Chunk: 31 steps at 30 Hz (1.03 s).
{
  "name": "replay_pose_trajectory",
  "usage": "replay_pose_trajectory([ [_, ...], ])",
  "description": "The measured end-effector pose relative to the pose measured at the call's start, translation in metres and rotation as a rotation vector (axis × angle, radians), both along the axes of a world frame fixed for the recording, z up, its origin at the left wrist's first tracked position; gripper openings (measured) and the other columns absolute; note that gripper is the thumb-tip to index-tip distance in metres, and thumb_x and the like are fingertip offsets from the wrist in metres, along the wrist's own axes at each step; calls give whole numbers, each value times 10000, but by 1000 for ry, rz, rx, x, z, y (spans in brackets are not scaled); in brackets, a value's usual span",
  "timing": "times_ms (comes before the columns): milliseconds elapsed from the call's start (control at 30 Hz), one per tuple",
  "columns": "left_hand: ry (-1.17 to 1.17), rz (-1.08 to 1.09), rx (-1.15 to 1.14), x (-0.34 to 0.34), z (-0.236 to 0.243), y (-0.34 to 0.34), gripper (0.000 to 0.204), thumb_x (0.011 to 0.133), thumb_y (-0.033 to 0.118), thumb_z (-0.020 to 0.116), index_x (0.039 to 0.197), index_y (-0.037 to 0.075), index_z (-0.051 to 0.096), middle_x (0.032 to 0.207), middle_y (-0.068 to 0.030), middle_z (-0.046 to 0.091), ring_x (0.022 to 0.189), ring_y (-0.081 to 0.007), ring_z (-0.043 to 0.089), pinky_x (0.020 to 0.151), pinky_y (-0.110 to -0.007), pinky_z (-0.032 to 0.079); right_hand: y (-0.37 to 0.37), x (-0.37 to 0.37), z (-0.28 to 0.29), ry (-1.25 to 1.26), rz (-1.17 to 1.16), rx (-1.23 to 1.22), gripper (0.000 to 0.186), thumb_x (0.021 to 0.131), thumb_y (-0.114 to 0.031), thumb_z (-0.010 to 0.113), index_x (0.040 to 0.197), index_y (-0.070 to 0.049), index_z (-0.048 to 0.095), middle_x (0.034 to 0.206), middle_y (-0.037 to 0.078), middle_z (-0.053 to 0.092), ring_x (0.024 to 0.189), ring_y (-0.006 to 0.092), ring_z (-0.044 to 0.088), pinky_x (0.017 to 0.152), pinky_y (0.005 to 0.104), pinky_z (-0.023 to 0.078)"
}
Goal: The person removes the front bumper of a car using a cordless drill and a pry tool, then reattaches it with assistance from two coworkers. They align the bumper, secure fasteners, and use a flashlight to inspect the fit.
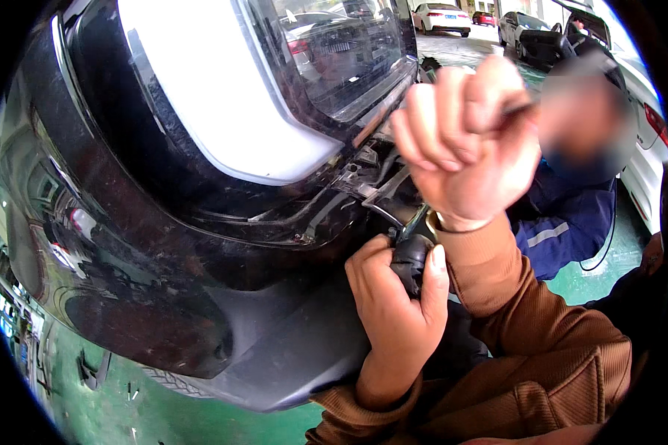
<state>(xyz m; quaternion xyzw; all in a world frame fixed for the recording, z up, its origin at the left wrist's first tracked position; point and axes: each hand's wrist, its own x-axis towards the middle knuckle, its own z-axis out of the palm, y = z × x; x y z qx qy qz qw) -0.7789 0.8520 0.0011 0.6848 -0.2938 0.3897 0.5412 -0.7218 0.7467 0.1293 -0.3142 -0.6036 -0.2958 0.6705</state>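
Note:
My left hand [395, 315] is closed around a black, rounded part [410, 261], its thumb along the right side. The part sits at the open corner of a black car bumper [200, 293], beside exposed brackets [358, 184]. A thin shiny piece [417, 221] shows just above it; its kind is unclear. My right hand [467, 141] is raised above the left one, in front of the bodywork, palm side showing and fingers curled in. Something dark shows near its thumb, too blurred to name.
A white body panel [223, 111] and a rear window [341, 67] rise above the bumper. Close on my right is a person in a dark blue jacket [571, 215]. A white car [646, 148] stands behind them. Below is a green floor [171, 415] with a dark object [94, 371].

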Motion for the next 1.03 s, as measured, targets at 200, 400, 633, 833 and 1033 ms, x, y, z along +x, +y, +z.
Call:
replay_pose_trajectory([
  [200,-132,-143,25,-1,-3,2,440,851,161,822,1118,-39,535,1099,-213,627,908,-379,596,809,-456,500,-62,-71,-11,-38,-106,151,471,1072,-516,427,783,-153,507,553,-55,457,384,39,379,345,178,296],
  [400,-213,-461,124,17,-7,6,426,827,140,815,1107,-23,539,1220,-241,654,1008,-393,643,895,-431,529,-106,-127,-56,27,100,95,292,1035,-167,589,775,-42,545,593,64,586,395,138,520,326,250,439],
  [633,-195,-433,124,5,-11,26,387,925,255,772,1099,-14,556,1313,-263,641,1163,-373,637,1035,-441,475,-151,-169,-184,541,289,-313,485,1049,-315,595,829,113,660,542,117,505,441,199,485,396,334,378],
  [833,53,-223,17,-20,-4,80,406,977,296,701,1131,-12,487,1157,-231,631,903,-259,692,798,-368,570,-177,-214,-300,1356,-335,-579,450,1073,-370,526,976,48,663,578,47,556,476,138,505,478,318,413],
  [1033,119,-21,122,-21,-25,78,491,956,418,725,1086,2,501,1130,-225,629,1012,-279,654,963,-438,504,-198,-202,-425,1780,-692,-764,369,1020,-389,660,1129,-49,756,810,41,668,725,125,612,695,345,526],
])
